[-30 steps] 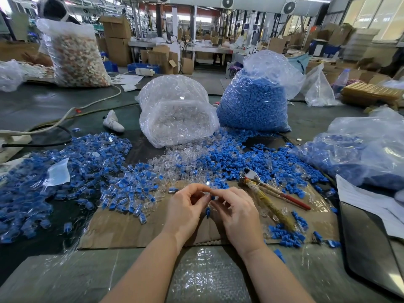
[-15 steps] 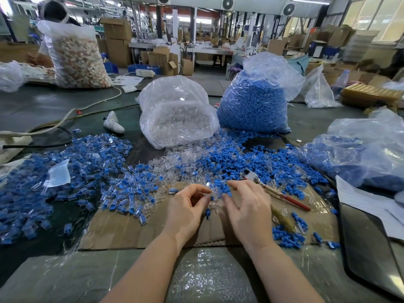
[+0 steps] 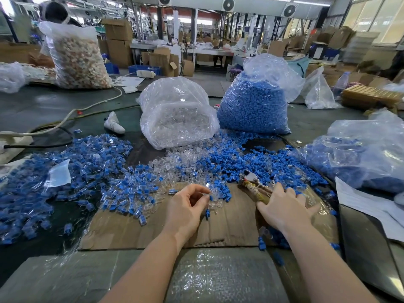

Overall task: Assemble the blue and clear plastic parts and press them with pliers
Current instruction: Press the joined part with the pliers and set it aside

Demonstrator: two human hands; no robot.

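left hand [image 3: 185, 209] pinching part [image 3: 210, 199], right hand [image 3: 282, 207] on pliers [image 3: 251, 182]

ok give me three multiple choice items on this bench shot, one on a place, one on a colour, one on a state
1. Where do the pliers lie?
A. on the cardboard sheet, right of the left hand
B. inside the bag of clear parts
C. left of the left hand, on the assembled pile

2. What colour fills the tall bag behind the loose parts on the right?
A. red
B. blue
C. yellow

3. What is the left hand doing?
A. lying flat and empty on the table
B. gripping the pliers
C. pinching a small clear and blue part at its fingertips

Answers
1. A: the metal head and wrapped handles rest on the cardboard, under the right hand.
2. B: blue parts show through the clear plastic.
3. C: thumb and fingers are curled together round the part.
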